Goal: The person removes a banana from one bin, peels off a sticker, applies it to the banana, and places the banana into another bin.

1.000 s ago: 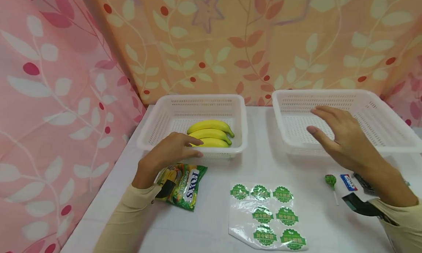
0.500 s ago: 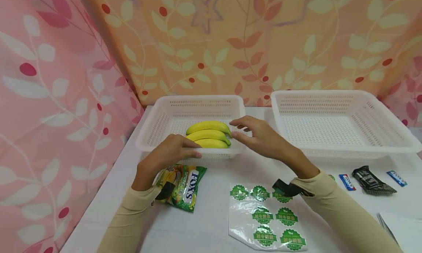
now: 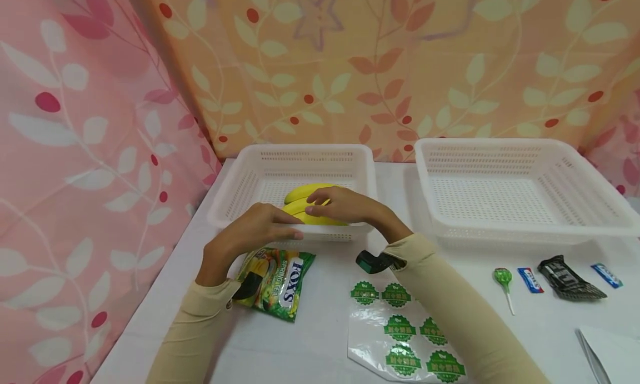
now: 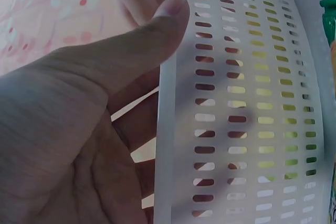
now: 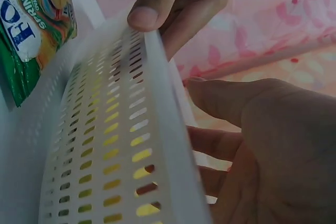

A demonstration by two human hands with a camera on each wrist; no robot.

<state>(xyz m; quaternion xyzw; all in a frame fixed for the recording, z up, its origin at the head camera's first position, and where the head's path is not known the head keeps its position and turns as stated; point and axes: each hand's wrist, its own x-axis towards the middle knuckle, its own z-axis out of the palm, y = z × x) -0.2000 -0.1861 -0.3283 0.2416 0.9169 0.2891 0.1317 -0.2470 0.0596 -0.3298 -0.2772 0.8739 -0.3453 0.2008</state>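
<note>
My left hand (image 3: 255, 228) holds the front rim of the left white plastic basket (image 3: 240, 175). In the left wrist view its thumb lies on the outer wall and its fingers reach inside. Yellow bananas (image 3: 311, 189) lie together in that basket, partly covered by my right hand (image 3: 347, 205). That hand reaches over the front rim with bent fingers spread from the thumb; the right wrist view shows its fingertips hidden behind the basket wall (image 5: 121, 129). Whether they touch the bananas I cannot tell. Below my left wrist lies a green Fox's candy bag (image 3: 280, 284).
Another white basket (image 3: 480, 228) stands at the right. In front of it lie a lollipop (image 3: 502, 277), two small blue-white wrapped sweets, one a blue packet (image 3: 530, 280), and a black packet (image 3: 570, 279). Tweezers (image 3: 592, 356) and a sheet of green stickers (image 3: 370, 339) are nearer.
My right hand has moved left from over the right basket to over the bananas in the left one. My left hand stays at the left basket's rim.
</note>
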